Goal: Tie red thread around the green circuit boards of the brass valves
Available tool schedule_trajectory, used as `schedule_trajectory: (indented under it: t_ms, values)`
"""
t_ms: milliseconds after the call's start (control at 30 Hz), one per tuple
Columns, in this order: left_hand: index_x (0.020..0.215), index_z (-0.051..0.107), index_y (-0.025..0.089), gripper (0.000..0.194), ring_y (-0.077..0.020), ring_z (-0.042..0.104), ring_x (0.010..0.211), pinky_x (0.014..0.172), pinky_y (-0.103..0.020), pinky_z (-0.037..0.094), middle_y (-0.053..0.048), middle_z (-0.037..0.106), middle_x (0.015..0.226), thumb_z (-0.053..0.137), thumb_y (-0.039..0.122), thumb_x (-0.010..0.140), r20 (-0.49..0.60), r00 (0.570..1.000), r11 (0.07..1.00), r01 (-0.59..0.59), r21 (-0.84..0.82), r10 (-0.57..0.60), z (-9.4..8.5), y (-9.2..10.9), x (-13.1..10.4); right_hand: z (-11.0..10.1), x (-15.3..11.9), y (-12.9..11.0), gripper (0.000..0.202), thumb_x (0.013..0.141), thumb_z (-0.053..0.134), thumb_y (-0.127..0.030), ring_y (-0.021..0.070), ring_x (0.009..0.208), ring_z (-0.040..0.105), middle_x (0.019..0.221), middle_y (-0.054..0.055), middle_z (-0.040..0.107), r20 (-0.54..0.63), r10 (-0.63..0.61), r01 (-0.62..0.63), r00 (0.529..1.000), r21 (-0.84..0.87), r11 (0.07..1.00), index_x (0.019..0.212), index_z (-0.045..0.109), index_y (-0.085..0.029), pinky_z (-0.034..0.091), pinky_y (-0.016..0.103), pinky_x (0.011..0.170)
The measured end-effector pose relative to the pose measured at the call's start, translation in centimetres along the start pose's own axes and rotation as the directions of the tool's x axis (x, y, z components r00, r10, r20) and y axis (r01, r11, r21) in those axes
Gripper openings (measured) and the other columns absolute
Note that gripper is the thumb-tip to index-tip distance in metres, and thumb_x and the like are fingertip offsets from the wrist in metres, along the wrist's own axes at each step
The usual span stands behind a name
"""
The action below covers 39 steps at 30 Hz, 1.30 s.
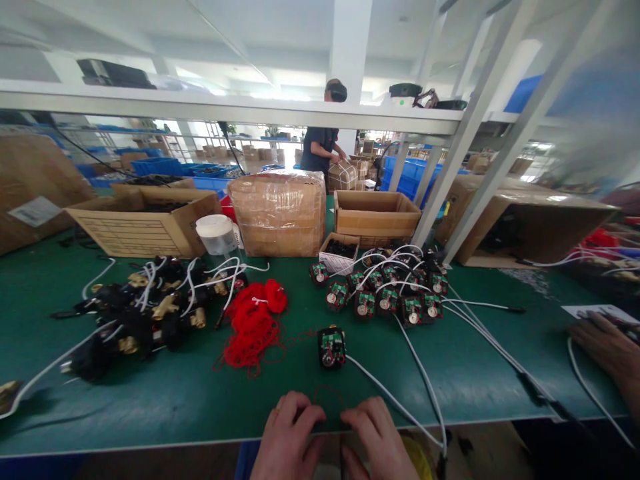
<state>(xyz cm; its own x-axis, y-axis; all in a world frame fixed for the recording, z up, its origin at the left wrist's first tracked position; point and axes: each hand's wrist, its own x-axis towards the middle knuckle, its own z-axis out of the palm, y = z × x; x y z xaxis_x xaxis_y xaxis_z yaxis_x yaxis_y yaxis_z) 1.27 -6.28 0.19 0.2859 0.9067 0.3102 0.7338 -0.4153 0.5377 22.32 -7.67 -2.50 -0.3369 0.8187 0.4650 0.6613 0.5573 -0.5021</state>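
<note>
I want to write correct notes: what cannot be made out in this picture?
In the head view:
Left hand and right hand: whether they hold anything; fingers hide it.
Brass part: rest cut off by left edge.
Label: print too small and blurred.
Standing worker: shoulders hidden by shelf.

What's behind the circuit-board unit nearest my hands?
Behind the nearest unit, the green tabletop runs back to similar units and a small box holding black parts. The unit's far side and the tabletop beneath it are hidden.

Pale, bright ceiling [280, 33]; white pillar [351, 40]; long shelf [210, 111] above green worktable [175, 407].
</note>
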Motion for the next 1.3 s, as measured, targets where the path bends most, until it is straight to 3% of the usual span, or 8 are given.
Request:
schedule_trajectory:
  t_ms: [133, 333, 567, 767, 1033, 1200, 1300]
  values:
    - [0.083, 0.064, 0.025, 0.029, -0.0199, 0.064, 0.084, 0.074, -0.032, 0.053, -0.001, 0.064, 0.088, 0.064, -0.003, 0.072, 0.025, 0.998, 0.996, -0.056, 0.066, 0.054, -0.1, -0.1, 0.1, 1.6, -0.4, 0.0, 0.028, 0.082, 0.053, -0.004, 0.0220, 0.077, 0.054, 0.086, 0.005, 0.056, -0.087, -0.138, 0.117, 0.987, -0.212, 0.970, 0.102, 0.061, -0.022, 0.049, 0.033, 0.069]
    - [0.081, 0.062, 0.026, 0.030, -0.0180, 0.065, 0.080, 0.069, -0.027, 0.053, 0.001, 0.065, 0.086, 0.065, -0.001, 0.068, 0.076, 0.984, 0.982, -0.165, 0.095, 0.158, -0.5, -0.9, -0.8, 1.6, 0.3, -0.9, 0.020, 0.089, 0.047, -0.004, 0.0191, 0.070, 0.051, 0.077, 0.003, 0.054, -0.173, -0.192, 0.153, 0.966, -0.213, 0.965, 0.085, 0.057, -0.021, 0.044, 0.031, 0.064]
    - [0.101, 0.061, 0.025, 0.041, -0.0203, 0.070, 0.090, 0.077, -0.030, 0.061, -0.004, 0.066, 0.102, 0.063, 0.000, 0.069, -0.003, 0.998, 0.996, -0.055, 0.076, 0.055, 0.1, -1.8, -2.3, 1.0, -1.1, -0.5, 0.028, 0.092, 0.051, -0.009, 0.0201, 0.077, 0.061, 0.088, 0.006, 0.063, -0.160, -0.127, 0.097, 0.979, -0.183, 0.978, 0.116, 0.059, -0.020, 0.054, 0.029, 0.067]
    - [0.119, 0.061, 0.028, 0.053, -0.0211, 0.071, 0.086, 0.075, -0.031, 0.063, -0.007, 0.067, 0.108, 0.064, 0.003, 0.073, -0.097, 0.989, 0.981, -0.090, 0.170, 0.108, 1.3, -2.3, -2.5, 1.7, -1.6, -0.2, 0.026, 0.092, 0.052, -0.010, 0.0205, 0.079, 0.062, 0.090, 0.006, 0.063, -0.187, -0.075, 0.035, 0.979, -0.207, 0.978, 0.114, 0.061, -0.022, 0.057, 0.030, 0.068]
    - [0.107, 0.063, 0.022, 0.019, -0.0187, 0.070, 0.093, 0.078, -0.025, 0.062, -0.009, 0.064, 0.103, 0.057, 0.015, 0.090, -0.198, 0.974, 0.991, -0.092, 0.094, 0.109, 1.2, -2.3, -2.6, 1.5, -1.1, -0.6, 0.018, 0.091, 0.055, -0.009, 0.0186, 0.073, 0.056, 0.083, 0.004, 0.060, -0.128, -0.138, 0.102, 0.982, -0.252, 0.962, 0.100, 0.063, -0.022, 0.050, 0.029, 0.064]
    - [0.097, 0.070, 0.027, 0.017, -0.0137, 0.068, 0.082, 0.073, -0.021, 0.060, -0.006, 0.063, 0.102, 0.054, 0.019, 0.096, -0.206, 0.960, 0.978, -0.164, 0.125, 0.188, 1.3, -2.4, -2.8, 1.4, -0.9, -1.4, 0.028, 0.088, 0.051, -0.002, 0.0188, 0.075, 0.055, 0.083, 0.003, 0.058, -0.130, -0.095, 0.051, 0.987, -0.310, 0.949, 0.099, 0.065, -0.025, 0.047, 0.031, 0.067]
    - [0.091, 0.071, 0.027, 0.018, -0.0130, 0.066, 0.078, 0.071, -0.021, 0.059, -0.005, 0.064, 0.099, 0.055, 0.023, 0.097, -0.212, 0.955, 0.973, -0.180, 0.147, 0.209, 1.3, -2.4, -2.9, 1.4, -0.8, -1.7, 0.025, 0.089, 0.051, -0.003, 0.0188, 0.074, 0.054, 0.081, 0.004, 0.057, -0.146, -0.087, 0.043, 0.985, -0.281, 0.959, 0.092, 0.064, -0.023, 0.045, 0.031, 0.065]
